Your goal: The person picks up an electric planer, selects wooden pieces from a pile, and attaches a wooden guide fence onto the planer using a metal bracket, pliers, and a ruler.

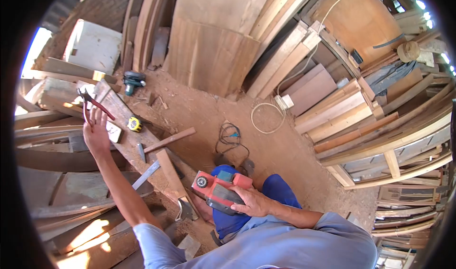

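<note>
My left hand (98, 135) reaches out to the far left with its fingers stretched, right at the red-handled pliers (87, 99). The pliers' handles are spread apart, one on each side of my fingers; whether they press on them I cannot tell. Near that hand a yellow tape measure (135, 123) lies on a long wooden plank (118, 108). In my right hand (253, 202) is a red and black electric planer (221, 193), resting over my blue-trousered lap. Between my arms lie a hammer (169, 139) and a try square with a wooden stock (171, 173).
A dark green power tool (133, 81) sits at the plank's far end. A dark cord (232, 138) coils on the dusty floor (199, 107). A white extension socket (284, 102) lies farther right. Stacked boards (337, 110) and a curved wooden frame (389, 169) line the right side.
</note>
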The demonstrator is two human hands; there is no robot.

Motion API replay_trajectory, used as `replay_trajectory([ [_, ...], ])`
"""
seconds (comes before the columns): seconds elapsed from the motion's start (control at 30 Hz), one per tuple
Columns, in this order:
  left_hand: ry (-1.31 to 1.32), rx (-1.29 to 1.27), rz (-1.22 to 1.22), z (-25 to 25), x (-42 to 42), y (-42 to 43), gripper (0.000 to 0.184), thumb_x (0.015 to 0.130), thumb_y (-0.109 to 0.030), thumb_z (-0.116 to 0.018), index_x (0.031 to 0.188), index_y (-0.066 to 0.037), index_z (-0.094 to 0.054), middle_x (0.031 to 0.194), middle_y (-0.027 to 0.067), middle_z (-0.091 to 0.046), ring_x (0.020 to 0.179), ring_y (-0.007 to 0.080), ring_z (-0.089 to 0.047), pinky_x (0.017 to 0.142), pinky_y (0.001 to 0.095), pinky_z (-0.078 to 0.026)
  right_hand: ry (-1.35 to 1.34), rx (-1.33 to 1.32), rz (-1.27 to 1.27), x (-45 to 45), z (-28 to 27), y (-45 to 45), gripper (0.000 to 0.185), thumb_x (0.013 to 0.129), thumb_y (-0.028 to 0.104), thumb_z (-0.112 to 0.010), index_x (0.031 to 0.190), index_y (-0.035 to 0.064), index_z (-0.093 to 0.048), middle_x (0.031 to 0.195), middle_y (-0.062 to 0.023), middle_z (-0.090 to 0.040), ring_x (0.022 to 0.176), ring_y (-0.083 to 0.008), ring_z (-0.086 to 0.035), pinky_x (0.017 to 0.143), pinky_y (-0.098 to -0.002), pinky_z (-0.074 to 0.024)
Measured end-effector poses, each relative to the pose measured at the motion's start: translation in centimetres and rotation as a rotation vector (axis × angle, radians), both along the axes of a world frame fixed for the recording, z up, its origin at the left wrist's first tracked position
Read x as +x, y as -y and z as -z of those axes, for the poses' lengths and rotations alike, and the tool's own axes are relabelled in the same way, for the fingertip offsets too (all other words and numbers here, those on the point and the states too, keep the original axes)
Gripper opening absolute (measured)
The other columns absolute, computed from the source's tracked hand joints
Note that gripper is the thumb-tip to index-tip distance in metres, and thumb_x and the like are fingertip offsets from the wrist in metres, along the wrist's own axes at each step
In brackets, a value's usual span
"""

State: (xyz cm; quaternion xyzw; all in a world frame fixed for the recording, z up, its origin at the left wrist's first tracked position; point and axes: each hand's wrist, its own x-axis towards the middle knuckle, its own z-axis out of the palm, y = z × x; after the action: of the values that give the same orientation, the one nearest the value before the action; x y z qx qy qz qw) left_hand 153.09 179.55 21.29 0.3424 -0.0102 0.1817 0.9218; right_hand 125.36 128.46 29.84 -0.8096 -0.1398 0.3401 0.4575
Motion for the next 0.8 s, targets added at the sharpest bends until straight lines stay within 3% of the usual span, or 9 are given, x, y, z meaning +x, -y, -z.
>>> replay_trajectory([
  [0.13,0.208,0.25,0.018,-11.7,-12.5,10.9,0.082,0.094,-0.035,-0.057,0.156,0.002,-0.018,0.158,0.0292,-0.025,0.146,0.042,-0.029,0.12,0.0523,-0.026,0.226,0.01,-0.017,-0.9,0.2,-0.1,0.074,0.098,0.04,-0.057,0.154,0.0049,-0.023,0.148,-0.0244,-0.043,0.138,-0.0397,-0.043,0.114,-0.0432,-0.0348],
  [0.17,0.221,0.241,0.016,-13.7,-15.4,13.4,0.085,0.094,-0.033,-0.057,0.157,0.002,-0.012,0.159,0.0294,-0.021,0.146,0.0424,-0.028,0.12,0.0524,-0.025,0.204,0.104,0.022,-1.5,0.1,-0.1,0.081,0.098,0.049,-0.056,0.156,0.0059,-0.021,0.154,-0.0227,-0.037,0.143,-0.0376,-0.037,0.116,-0.0428,-0.0304],
  [0.3,0.309,-0.06,0.28,-15.3,-24.1,20.4,0.098,0.084,-0.031,-0.065,0.158,-0.001,-0.008,0.162,0.028,-0.013,0.147,0.047,-0.023,0.118,0.0613,-0.024,0.279,0.261,-0.061,-2.6,0.4,-0.2,0.089,0.096,0.066,-0.047,0.156,0.0037,-0.025,0.159,-0.0194,-0.03,0.147,-0.032,-0.031,0.119,-0.0418,-0.0244],
  [0.37,0.21,-0.124,0.363,-15.9,-27.3,24.5,0.097,0.084,-0.033,-0.067,0.158,-0.001,-0.012,0.162,0.0222,-0.023,0.142,0.0426,-0.037,0.117,0.0564,-0.031,0.236,0.354,-0.085,-2.9,0.4,0.2,0.087,0.096,0.065,-0.048,0.155,0.0043,-0.028,0.16,-0.0188,-0.029,0.148,-0.0317,-0.028,0.12,-0.0422,-0.0229],
  [0.6,0.004,0.141,0.562,-7.4,-36.0,30.5,0.079,0.089,-0.03,-0.065,0.153,0.0,-0.031,0.157,0.0189,-0.034,0.138,0.0337,-0.043,0.116,0.0464,-0.032,0.129,0.769,-0.1,-3.2,3.8,0.8,0.08,0.1,0.057,-0.048,0.155,0.0027,-0.028,0.166,-0.015,-0.013,0.152,-0.0275,-0.019,0.122,-0.0407,-0.0169],
  [0.67,-0.058,0.363,0.546,-7.1,-37.5,32.0,0.065,0.09,-0.025,-0.061,0.145,0.002,-0.041,0.155,0.0182,-0.036,0.137,0.0323,-0.043,0.116,0.0443,-0.029,0.111,0.812,-0.136,-3.4,4.6,0.7,0.079,0.101,0.055,-0.047,0.156,0.0023,-0.025,0.166,-0.014,-0.012,0.152,-0.0266,-0.018,0.122,-0.0401,-0.0168],
  [0.7,-0.048,0.52,0.468,-8.9,-38.1,33.3,0.042,0.09,-0.019,-0.057,0.127,0.0,-0.053,0.154,0.0183,-0.038,0.137,0.0314,-0.041,0.116,0.0454,-0.026,0.049,0.902,-0.131,-3.2,4.5,0.5,0.08,0.102,0.053,-0.046,0.157,0.0018,-0.02,0.166,-0.0131,-0.013,0.152,-0.0257,-0.018,0.122,-0.0397,-0.0173],
  [0.77,0.116,0.94,0.363,-6.1,-38.2,33.1,0.026,0.085,-0.013,-0.058,0.109,-0.004,-0.055,0.152,0.0205,-0.039,0.125,0.0328,-0.047,0.107,0.0471,-0.033,-0.055,1.023,-0.098,-3.3,4.5,0.2,0.081,0.103,0.049,-0.047,0.158,0.0,-0.013,0.165,-0.0123,-0.015,0.151,-0.0249,-0.021,0.122,-0.0392,-0.0189],
  [0.8,0.249,1.085,0.291,-6.5,-37.9,33.6,0.028,0.084,-0.011,-0.06,0.111,-0.003,-0.056,0.153,0.0196,-0.039,0.119,0.0316,-0.05,0.103,0.0455,-0.036,-0.093,1.057,-0.069,-3.5,4.0,-0.1,0.082,0.103,0.047,-0.048,0.158,-0.0014,-0.01,0.165,-0.0123,-0.015,0.15,-0.0249,-0.024,0.122,-0.0391,-0.0202],
])
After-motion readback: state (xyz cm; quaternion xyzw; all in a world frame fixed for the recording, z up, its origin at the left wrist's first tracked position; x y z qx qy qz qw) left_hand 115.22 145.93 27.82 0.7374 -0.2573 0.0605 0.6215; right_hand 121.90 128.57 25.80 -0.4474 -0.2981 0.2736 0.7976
